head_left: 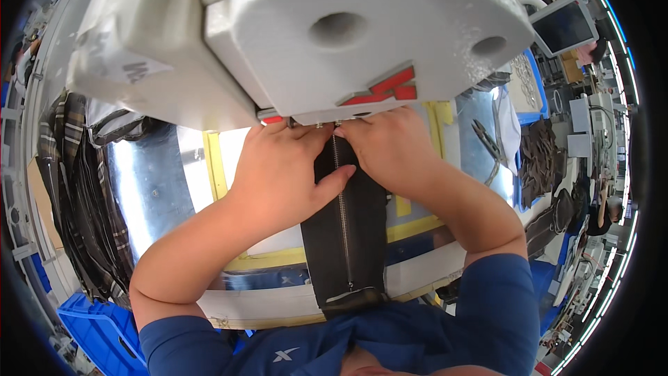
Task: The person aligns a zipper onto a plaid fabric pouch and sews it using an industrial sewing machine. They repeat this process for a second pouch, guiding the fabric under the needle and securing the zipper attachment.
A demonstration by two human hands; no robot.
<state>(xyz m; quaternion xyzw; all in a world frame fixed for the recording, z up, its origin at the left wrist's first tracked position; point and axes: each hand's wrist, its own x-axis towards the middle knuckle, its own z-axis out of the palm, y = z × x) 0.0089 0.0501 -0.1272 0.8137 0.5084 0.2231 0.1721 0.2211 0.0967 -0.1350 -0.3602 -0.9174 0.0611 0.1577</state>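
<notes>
A long black fabric piece (pixel 365 230) with a metal zipper (pixel 344 226) down its middle runs from my body to beneath the head of a large pale machine (pixel 292 69), which looks like a sewing machine. My left hand (pixel 282 167) presses flat on its left side, thumb spread across the zipper and fingers stretched forward. My right hand (pixel 393 150) grips the right edge beside the zipper, thumb and forefinger close together near its far end. The machine head hides the fingertips of both hands and the far end of the fabric.
Yellow tape (pixel 278 259) borders the white work surface. Dark and plaid garments (pixel 76 195) hang at left, above a blue crate (pixel 101 331). To the right lie pliers-like tool (pixel 487 143), dark fabric pieces (pixel 539 160) and a screen (pixel 563 26).
</notes>
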